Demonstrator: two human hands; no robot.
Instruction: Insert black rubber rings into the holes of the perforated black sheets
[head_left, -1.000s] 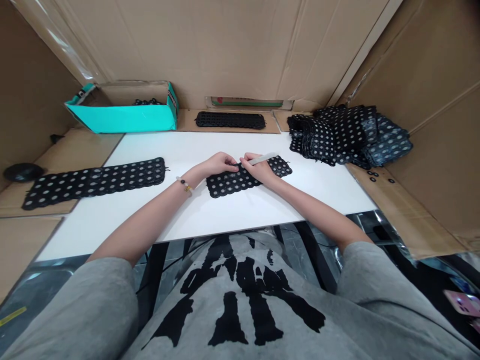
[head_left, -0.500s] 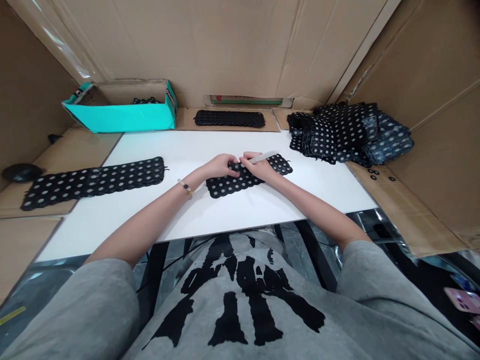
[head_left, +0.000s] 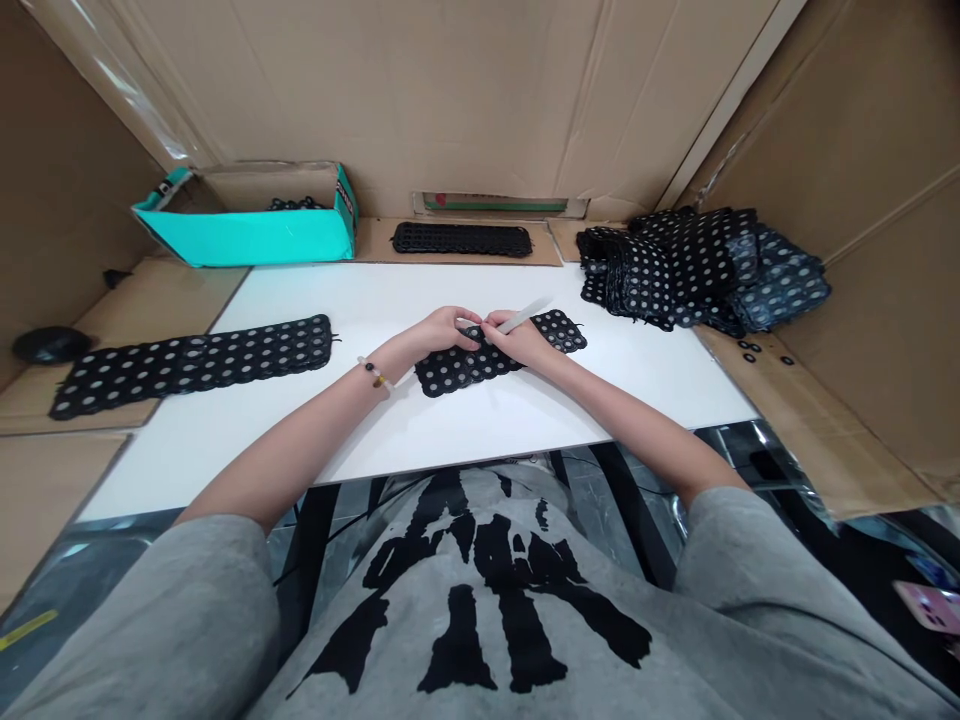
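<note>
On the white table lies a short black strip with rows of pale round dots [head_left: 454, 372], tilted, its right end farther from me. My left hand [head_left: 446, 332] is on its upper left part, thumb and forefinger curled together at the strip. My right hand [head_left: 517, 340] is closed around a white pen-like tool [head_left: 529, 314], whose rear end points up and right. The tool's tip is hidden by the fingers, close to my left fingertips. Both hands nearly meet over the middle of the strip.
A longer dotted strip [head_left: 199, 362] lies at left, by a black round object [head_left: 51, 345]. Behind stand a turquoise box [head_left: 247, 238] with black pieces inside and a stack of black strips [head_left: 461, 239]. Dotted pieces are heaped [head_left: 675, 265] at right, near small black rings [head_left: 749, 357]. Cardboard walls [head_left: 480, 100] surround the table.
The white tool has tilted a little more upright in my right hand. My fingers have shifted slightly at the strip. The whole view has moved a touch.
</note>
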